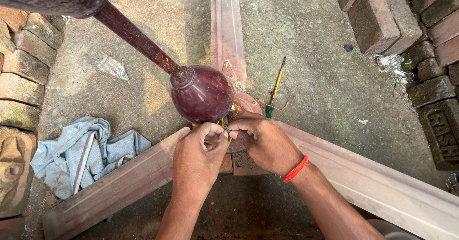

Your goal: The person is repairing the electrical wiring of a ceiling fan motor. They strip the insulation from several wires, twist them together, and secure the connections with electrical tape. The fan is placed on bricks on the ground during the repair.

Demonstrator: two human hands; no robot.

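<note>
Below the maroon fan canopy (202, 93), the left hand (197, 158) and right hand (264, 142) are pinching 2 thin, limp-looking yellow wires (225, 125), probably best gripped near their ends, fingertips pressed together.

Crumpled light-blue cloth (83, 154) at eight o'clock; paper scrap (113, 68) at ten; yellow-handled screwdriver (275, 90) near centre; stacked bricks (382, 18) at two.

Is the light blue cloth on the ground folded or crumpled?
Crumpled. The light blue cloth lies in a loose heap with irregular creases beside one fan blade, not in flat layers.
</note>
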